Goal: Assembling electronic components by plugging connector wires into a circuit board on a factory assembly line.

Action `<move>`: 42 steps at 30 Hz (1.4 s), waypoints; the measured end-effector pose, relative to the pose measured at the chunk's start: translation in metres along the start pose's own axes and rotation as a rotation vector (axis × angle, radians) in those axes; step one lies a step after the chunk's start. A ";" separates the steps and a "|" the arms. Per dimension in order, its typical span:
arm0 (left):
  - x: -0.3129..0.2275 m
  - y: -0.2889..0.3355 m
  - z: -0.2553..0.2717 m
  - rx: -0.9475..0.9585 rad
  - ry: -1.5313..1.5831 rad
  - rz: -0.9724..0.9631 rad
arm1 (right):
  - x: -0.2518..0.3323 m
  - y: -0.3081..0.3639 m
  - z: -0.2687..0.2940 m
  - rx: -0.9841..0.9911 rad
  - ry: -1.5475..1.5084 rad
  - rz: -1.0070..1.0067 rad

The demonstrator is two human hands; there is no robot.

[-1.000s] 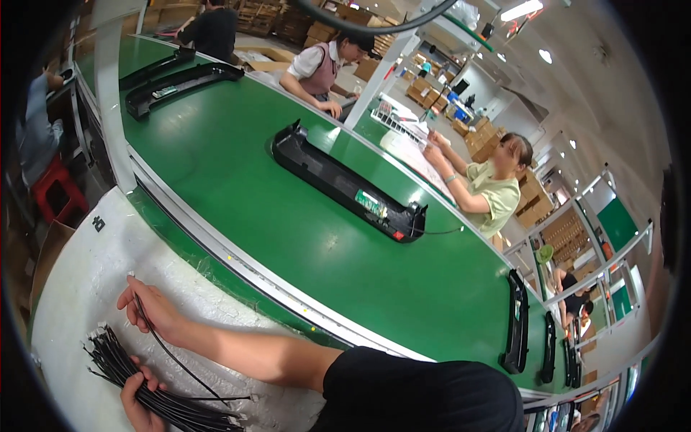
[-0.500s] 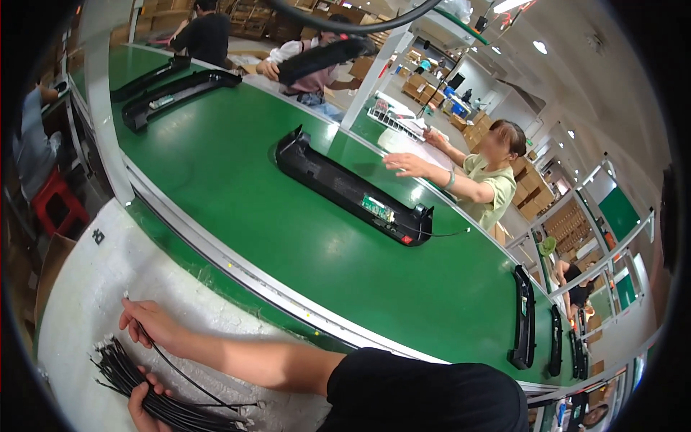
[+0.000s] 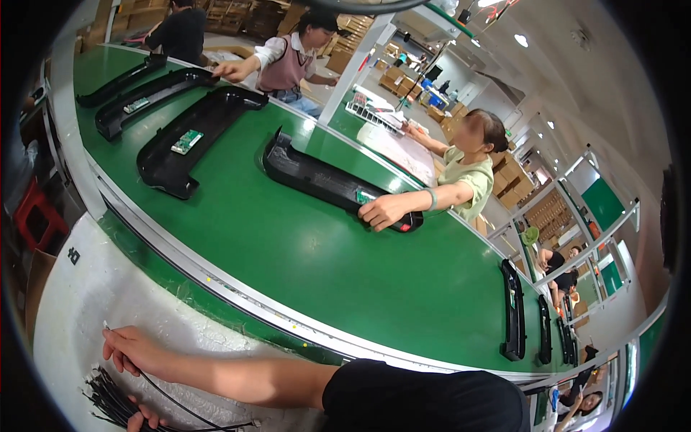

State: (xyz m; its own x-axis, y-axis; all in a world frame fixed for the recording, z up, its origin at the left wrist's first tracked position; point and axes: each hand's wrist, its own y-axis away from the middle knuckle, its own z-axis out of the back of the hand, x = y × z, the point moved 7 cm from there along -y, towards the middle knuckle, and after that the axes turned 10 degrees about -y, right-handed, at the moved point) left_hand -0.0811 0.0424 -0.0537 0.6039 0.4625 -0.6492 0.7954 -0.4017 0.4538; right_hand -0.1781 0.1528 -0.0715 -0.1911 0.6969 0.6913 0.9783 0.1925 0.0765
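At the lower left, my left hand is closed around a bundle of thin black cables with small light connectors at their ends; part of this hand is cut off by the lower edge. My right hand pinches a single black cable near one end, and its small tip shows above my fingers. The cable's other end trails past the bundle to the right. Beneath both hands lies a white foam-like surface.
Beyond a metal rail runs a green conveyor belt carrying several long black housings, some with green circuit boards. A person in light green has a hand on one housing. Another person in a pink vest reaches to the far-left housings.
The housing that the person in the pink vest held up now lies on the belt. The person in green has lowered a hand onto the middle housing. My hands keep their grip on the cables.
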 end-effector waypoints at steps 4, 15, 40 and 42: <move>-0.004 0.000 0.002 0.069 -0.196 -0.216 | -0.001 -0.004 -0.001 0.002 0.004 0.000; -0.001 0.002 0.014 0.280 -0.458 -0.432 | 0.012 0.000 -0.001 0.009 0.013 0.023; 0.000 -0.004 -0.014 0.042 0.037 0.054 | 0.065 -0.021 0.007 -0.141 0.176 0.048; -0.005 -0.005 -0.008 0.096 0.001 -0.045 | 0.134 -0.021 -0.007 -0.068 0.400 0.237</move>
State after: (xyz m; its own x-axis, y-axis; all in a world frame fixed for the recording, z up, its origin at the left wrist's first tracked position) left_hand -0.0874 0.0482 -0.0481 0.5681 0.4822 -0.6669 0.8130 -0.4544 0.3641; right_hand -0.2240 0.2378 0.0247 0.0709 0.3924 0.9170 0.9969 0.0047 -0.0791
